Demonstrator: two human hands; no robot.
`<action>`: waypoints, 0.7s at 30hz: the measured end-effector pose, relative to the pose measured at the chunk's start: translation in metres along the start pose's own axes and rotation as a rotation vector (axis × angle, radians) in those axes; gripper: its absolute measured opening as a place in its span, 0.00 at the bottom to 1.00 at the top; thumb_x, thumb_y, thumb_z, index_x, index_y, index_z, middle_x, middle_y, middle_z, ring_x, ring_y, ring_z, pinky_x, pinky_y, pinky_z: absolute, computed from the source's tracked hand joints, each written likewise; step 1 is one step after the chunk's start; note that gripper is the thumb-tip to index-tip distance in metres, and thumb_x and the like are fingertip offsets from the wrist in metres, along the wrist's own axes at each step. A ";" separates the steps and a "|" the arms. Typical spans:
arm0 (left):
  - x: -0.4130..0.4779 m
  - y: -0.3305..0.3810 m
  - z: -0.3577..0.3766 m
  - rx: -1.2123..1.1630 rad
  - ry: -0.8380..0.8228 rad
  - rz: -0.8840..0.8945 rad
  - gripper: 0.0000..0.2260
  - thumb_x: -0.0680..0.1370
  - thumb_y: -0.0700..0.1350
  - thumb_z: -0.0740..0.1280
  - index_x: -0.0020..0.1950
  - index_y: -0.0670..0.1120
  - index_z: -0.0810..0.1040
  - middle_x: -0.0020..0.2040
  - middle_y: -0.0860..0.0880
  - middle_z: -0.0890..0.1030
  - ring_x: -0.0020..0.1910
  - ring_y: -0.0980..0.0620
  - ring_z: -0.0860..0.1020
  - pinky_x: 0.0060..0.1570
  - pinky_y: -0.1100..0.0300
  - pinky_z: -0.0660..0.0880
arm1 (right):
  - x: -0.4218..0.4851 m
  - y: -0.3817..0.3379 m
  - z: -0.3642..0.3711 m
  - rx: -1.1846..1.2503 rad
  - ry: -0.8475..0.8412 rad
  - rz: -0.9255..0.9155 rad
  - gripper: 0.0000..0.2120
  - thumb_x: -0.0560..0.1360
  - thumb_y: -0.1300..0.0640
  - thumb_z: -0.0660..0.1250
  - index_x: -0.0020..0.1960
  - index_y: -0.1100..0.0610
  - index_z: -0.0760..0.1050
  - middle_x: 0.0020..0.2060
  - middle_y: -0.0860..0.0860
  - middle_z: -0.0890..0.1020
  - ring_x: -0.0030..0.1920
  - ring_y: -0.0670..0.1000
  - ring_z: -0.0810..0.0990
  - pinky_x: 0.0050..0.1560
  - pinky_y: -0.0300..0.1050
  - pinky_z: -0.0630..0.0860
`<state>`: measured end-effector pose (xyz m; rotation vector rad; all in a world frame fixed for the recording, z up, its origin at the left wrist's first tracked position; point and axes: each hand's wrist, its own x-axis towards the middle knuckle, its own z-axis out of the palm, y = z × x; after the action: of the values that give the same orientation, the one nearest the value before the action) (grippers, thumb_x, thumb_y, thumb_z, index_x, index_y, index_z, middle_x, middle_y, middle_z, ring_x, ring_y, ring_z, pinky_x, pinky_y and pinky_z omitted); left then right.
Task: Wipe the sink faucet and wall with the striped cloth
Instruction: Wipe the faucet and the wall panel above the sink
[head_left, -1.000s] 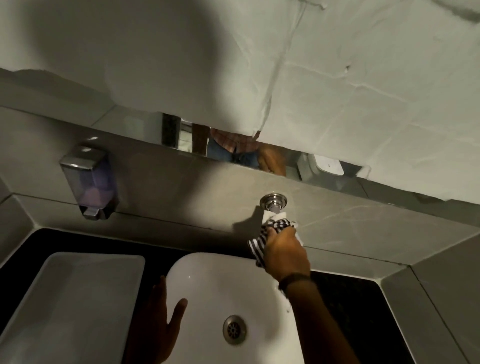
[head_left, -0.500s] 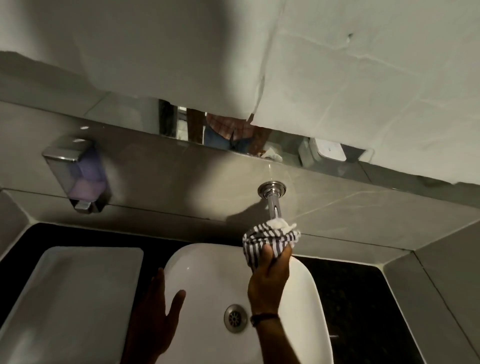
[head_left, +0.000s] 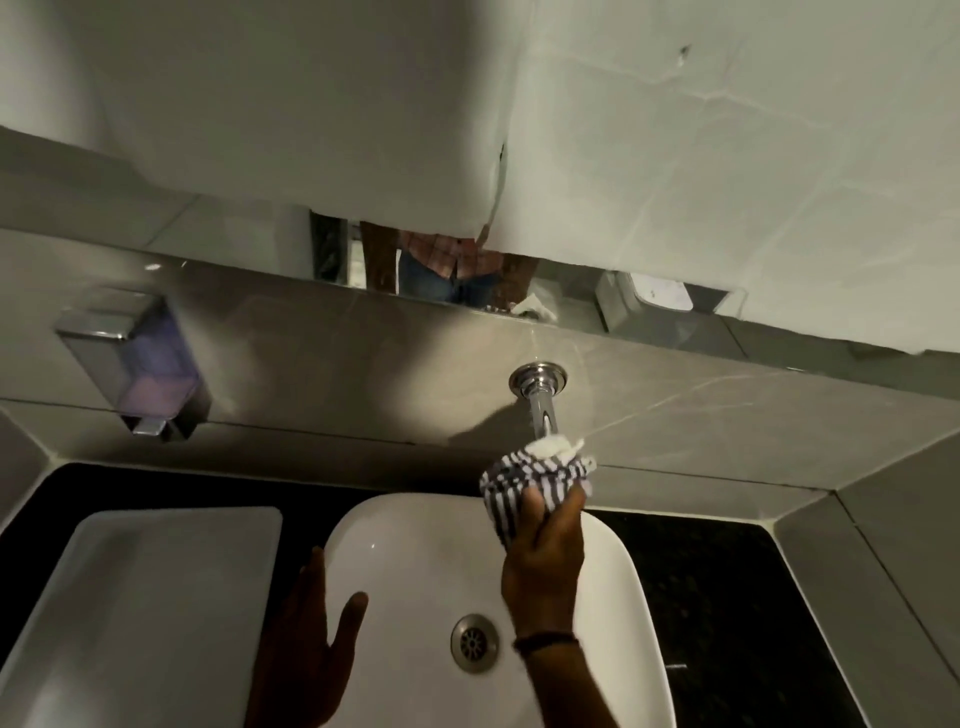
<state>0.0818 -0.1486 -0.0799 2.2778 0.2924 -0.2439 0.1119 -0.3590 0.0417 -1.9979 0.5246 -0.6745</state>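
A chrome faucet (head_left: 540, 395) juts out of the grey tiled wall (head_left: 727, 415) above a white oval sink (head_left: 415, 561). My right hand (head_left: 545, 561) grips the black-and-white striped cloth (head_left: 535, 483), bunched around the outer end of the spout, which it hides. My left hand (head_left: 311, 639) rests flat with fingers spread on the sink's left rim and holds nothing. The faucet's wall flange and upper spout are bare.
A soap dispenser (head_left: 135, 364) hangs on the wall at the left. A second white basin (head_left: 130, 623) sits left of the sink on the black counter (head_left: 753, 623). A mirror strip (head_left: 441, 270) above the tiles reflects a person's body. The mirror above is covered in white sheeting (head_left: 675, 156).
My right hand slid the cloth from the faucet's base by the wall outward along the spout to its end. The left hand stayed on the sink rim.
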 end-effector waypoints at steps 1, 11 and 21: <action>0.001 -0.002 0.000 0.005 -0.005 -0.001 0.40 0.74 0.67 0.51 0.81 0.53 0.43 0.82 0.48 0.56 0.80 0.46 0.60 0.79 0.45 0.58 | 0.016 -0.011 -0.002 -0.058 -0.004 -0.018 0.18 0.83 0.44 0.59 0.69 0.52 0.69 0.57 0.54 0.83 0.57 0.54 0.81 0.50 0.26 0.68; -0.002 -0.002 -0.003 0.053 -0.024 0.021 0.38 0.75 0.68 0.50 0.81 0.54 0.42 0.82 0.49 0.55 0.80 0.45 0.60 0.78 0.44 0.59 | 0.098 -0.067 0.005 -0.364 -0.269 0.244 0.20 0.82 0.38 0.57 0.53 0.53 0.77 0.52 0.56 0.85 0.46 0.56 0.79 0.49 0.44 0.72; -0.002 -0.005 0.000 0.067 -0.016 -0.007 0.38 0.75 0.69 0.49 0.81 0.55 0.43 0.82 0.48 0.58 0.78 0.43 0.63 0.77 0.42 0.61 | -0.011 0.018 0.010 0.229 -0.023 0.044 0.20 0.78 0.50 0.59 0.66 0.31 0.65 0.54 0.27 0.81 0.55 0.30 0.79 0.53 0.24 0.72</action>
<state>0.0789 -0.1455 -0.0824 2.3404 0.2882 -0.2793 0.1084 -0.3541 0.0186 -1.7725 0.4546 -0.6537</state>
